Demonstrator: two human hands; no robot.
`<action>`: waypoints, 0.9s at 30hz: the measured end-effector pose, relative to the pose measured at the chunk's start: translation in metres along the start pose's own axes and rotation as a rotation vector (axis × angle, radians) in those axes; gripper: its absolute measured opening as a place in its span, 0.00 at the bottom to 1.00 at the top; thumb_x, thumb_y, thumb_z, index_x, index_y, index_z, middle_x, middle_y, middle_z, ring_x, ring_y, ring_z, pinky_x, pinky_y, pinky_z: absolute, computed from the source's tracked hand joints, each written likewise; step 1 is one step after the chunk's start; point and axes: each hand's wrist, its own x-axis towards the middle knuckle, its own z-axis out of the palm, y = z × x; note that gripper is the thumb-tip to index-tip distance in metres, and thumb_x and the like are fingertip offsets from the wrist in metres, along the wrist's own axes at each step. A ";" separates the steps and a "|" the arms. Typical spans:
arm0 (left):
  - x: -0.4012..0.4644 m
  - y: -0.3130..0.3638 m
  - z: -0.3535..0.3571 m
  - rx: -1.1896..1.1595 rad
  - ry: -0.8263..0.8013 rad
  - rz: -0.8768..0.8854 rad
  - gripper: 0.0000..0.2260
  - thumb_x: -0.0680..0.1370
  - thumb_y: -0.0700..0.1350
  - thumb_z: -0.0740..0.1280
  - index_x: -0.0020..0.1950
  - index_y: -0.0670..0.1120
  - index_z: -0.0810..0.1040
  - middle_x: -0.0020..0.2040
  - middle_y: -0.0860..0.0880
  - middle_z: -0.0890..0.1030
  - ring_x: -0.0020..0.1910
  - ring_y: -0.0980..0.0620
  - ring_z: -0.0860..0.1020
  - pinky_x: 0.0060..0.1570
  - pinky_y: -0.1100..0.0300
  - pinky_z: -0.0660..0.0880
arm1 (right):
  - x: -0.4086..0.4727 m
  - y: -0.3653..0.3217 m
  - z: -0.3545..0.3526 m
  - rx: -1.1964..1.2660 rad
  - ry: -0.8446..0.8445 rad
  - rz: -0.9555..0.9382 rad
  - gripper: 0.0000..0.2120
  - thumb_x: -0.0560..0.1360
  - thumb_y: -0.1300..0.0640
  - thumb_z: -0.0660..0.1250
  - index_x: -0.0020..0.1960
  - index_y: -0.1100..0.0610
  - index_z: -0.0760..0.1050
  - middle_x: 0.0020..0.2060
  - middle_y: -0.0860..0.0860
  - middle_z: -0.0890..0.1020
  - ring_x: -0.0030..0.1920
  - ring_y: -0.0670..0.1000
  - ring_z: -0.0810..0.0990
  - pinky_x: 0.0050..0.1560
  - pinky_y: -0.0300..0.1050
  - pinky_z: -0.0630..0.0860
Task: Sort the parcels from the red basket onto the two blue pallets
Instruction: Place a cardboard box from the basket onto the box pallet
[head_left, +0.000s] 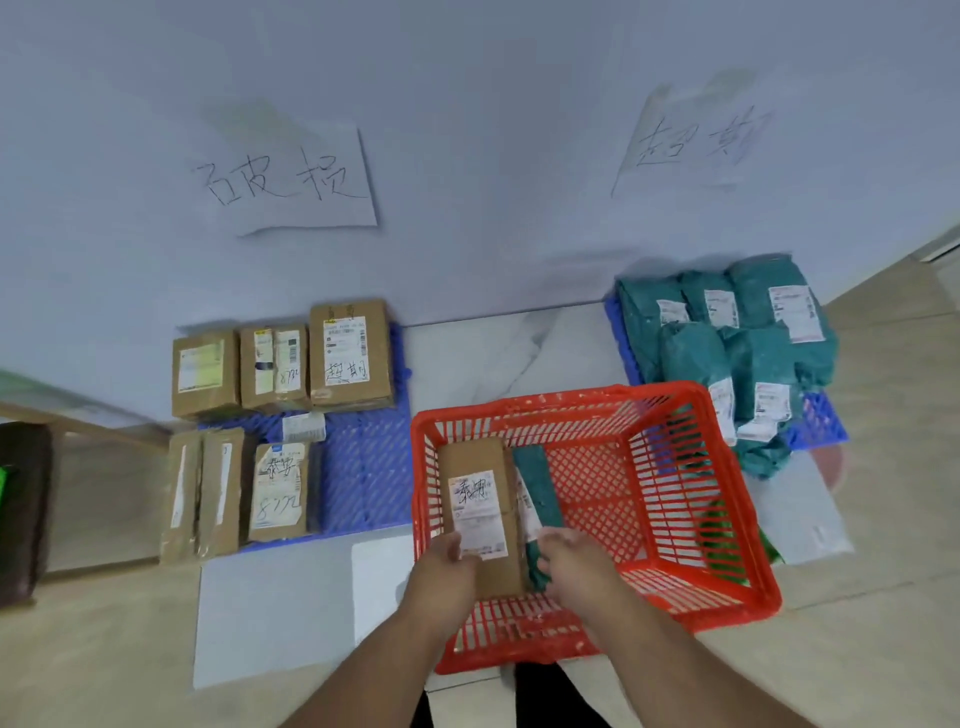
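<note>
Our left hand (451, 564) grips the brown box (480, 514) lengthwise away from us, our right hand (569, 558) clutching the green bag (537, 491) beside it.

Six cardboard boxes (275, 415) on the left pallet (363, 467), two parcels in one red basket (675, 467), two wall papers (291, 176).

red lattice basket (670, 467), blue ribbed pallets (363, 467), brown boxes (348, 353), teal bags (748, 332)

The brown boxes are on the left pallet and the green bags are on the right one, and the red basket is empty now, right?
Not empty. The head view shows the red basket holding a brown box and a green bag. The rest is right.
</note>
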 end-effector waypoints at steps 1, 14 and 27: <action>-0.007 0.010 0.006 -0.010 0.021 -0.013 0.17 0.78 0.46 0.62 0.66 0.54 0.79 0.59 0.50 0.86 0.46 0.46 0.89 0.51 0.41 0.85 | 0.005 -0.001 -0.002 -0.030 -0.007 0.015 0.17 0.81 0.52 0.56 0.48 0.58 0.82 0.34 0.49 0.76 0.36 0.49 0.74 0.38 0.48 0.69; 0.051 -0.010 0.049 -0.048 0.161 -0.133 0.26 0.76 0.33 0.61 0.72 0.48 0.76 0.62 0.46 0.84 0.59 0.44 0.82 0.58 0.53 0.80 | 0.070 0.021 0.033 -0.278 -0.325 -0.098 0.18 0.81 0.57 0.64 0.68 0.48 0.83 0.58 0.47 0.88 0.44 0.42 0.86 0.50 0.43 0.85; 0.048 -0.017 0.057 0.001 0.165 -0.106 0.16 0.81 0.41 0.65 0.68 0.53 0.77 0.65 0.53 0.81 0.60 0.50 0.80 0.58 0.56 0.78 | 0.096 0.027 0.009 -0.230 -0.097 0.031 0.19 0.79 0.57 0.62 0.68 0.52 0.80 0.49 0.46 0.89 0.45 0.54 0.89 0.44 0.42 0.85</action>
